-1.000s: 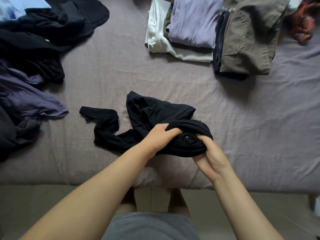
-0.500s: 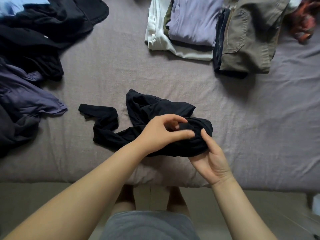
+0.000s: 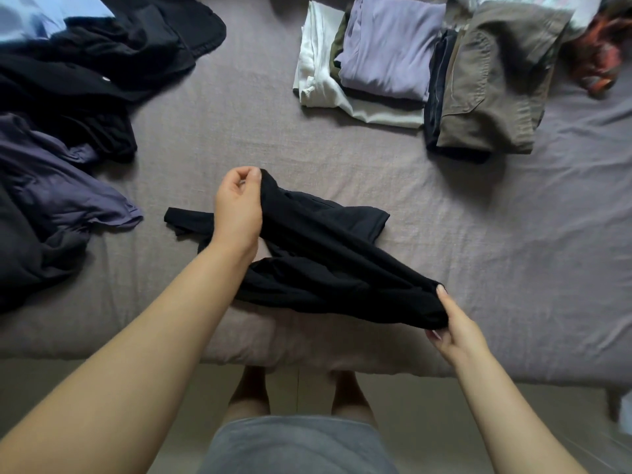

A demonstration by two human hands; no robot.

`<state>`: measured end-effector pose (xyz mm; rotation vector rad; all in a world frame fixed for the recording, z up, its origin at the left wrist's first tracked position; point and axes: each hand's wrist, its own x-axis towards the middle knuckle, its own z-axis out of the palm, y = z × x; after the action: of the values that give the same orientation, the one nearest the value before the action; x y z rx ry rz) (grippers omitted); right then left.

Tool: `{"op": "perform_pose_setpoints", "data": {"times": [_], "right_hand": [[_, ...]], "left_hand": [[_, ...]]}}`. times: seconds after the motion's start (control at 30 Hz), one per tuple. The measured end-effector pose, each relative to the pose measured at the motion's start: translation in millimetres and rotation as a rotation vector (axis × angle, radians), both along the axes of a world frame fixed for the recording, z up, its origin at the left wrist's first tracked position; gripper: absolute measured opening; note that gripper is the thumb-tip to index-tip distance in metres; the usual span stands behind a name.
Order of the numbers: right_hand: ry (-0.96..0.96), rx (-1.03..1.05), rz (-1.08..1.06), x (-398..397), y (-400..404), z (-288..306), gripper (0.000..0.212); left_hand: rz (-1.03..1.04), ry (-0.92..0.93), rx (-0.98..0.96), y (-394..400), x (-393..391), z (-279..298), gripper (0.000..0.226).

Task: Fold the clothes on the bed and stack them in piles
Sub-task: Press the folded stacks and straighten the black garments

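Black fabric, a thin garment point(image 3: 325, 258), is stretched between both hands above the near edge of the bed point(image 3: 513, 254). The left hand point(image 3: 237, 208) pinches one end of the black garment between thumb and curled fingers, its grip clamped on the cloth at the far side. The right hand point(image 3: 451, 323) pinches the other end nearer the bed's edge, its grip likewise closed on the cloth, thumb on top. Between the two hands the black garment runs slantwise in a taut band, while a loose part of it trails on the mauve sheet to the left of the left hand.

Beyond the black garment, to the right, lie folded piles: a lilac top point(image 3: 386, 49) on a white folded piece point(image 3: 318, 77), and just beside them olive-brown trousers point(image 3: 489, 83) on darker folded items. An orange patterned cloth point(image 3: 598, 59) lies further right of the olive-brown trousers. Left of the black garment sits an unfolded heap of dark clothes point(image 3: 85, 73), with a greyish-purple garment point(image 3: 61, 186) spreading out nearer the bed's edge.
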<state>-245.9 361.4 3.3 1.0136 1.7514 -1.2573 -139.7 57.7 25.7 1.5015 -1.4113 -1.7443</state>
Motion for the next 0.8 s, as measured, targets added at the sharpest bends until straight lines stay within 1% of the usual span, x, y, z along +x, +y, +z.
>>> {"op": "perform_pose_setpoints", "data": {"times": [0.07,0.17,0.2,0.27,0.33,0.4,0.47,0.5,0.53,0.57,0.6,0.63,0.67,0.73,0.77,0.8], "right_hand": [[-0.043,-0.051,-0.142,0,7,-2,0.015],[-0.032,-0.106,-0.335,-1,11,-4,0.021],[-0.029,-0.112,-0.369,-1,13,-5,0.024],[-0.042,-0.114,-0.370,-1,14,-9,0.030],[-0.065,-0.131,-0.280,1,12,-14,0.035],[-0.065,-0.135,-0.141,1,8,-15,0.037],[-0.023,-0.117,0.116,2,3,-12,0.033],[0.021,-0.070,0.300,3,1,-11,0.031],[0.083,0.033,0.504,4,1,-12,0.031],[0.157,0.148,0.663,6,2,-14,0.029],[0.211,0.235,0.704,7,4,-18,0.023],[0.245,0.284,0.679,7,5,-19,0.021],[0.236,0.286,0.564,6,6,-21,0.024],[0.152,0.201,0.257,2,8,-24,0.027],[0.111,0.171,0.161,0,9,-24,0.024],[0.068,0.197,0.147,0,10,-25,0.022]], "left_hand": [[0.091,-0.043,-0.032,-17,-4,-2,0.012],[0.194,-0.120,-0.086,-49,1,-8,0.009],[0.219,-0.146,-0.101,-59,5,-11,0.010],[0.243,-0.196,-0.131,-74,13,-16,0.010],[0.201,-0.254,-0.172,-82,20,-23,0.020],[0.112,-0.333,-0.141,-82,28,-36,0.024],[-0.046,-0.508,-0.144,-75,43,-53,0.019],[-0.168,-0.641,-0.178,-67,53,-59,0.019],[-0.283,-0.771,-0.230,-56,65,-62,0.024],[-0.380,-0.890,-0.289,-43,77,-64,0.030],[-0.459,-0.983,-0.336,-29,90,-64,0.034],[-0.532,-1.054,-0.368,-15,104,-66,0.034],[-0.603,-1.113,-0.394,-2,118,-69,0.033],[-0.750,-1.185,-0.443,17,143,-78,0.028],[-0.822,-1.202,-0.457,24,154,-82,0.025],[-0.899,-1.226,-0.455,29,161,-86,0.022]]}}
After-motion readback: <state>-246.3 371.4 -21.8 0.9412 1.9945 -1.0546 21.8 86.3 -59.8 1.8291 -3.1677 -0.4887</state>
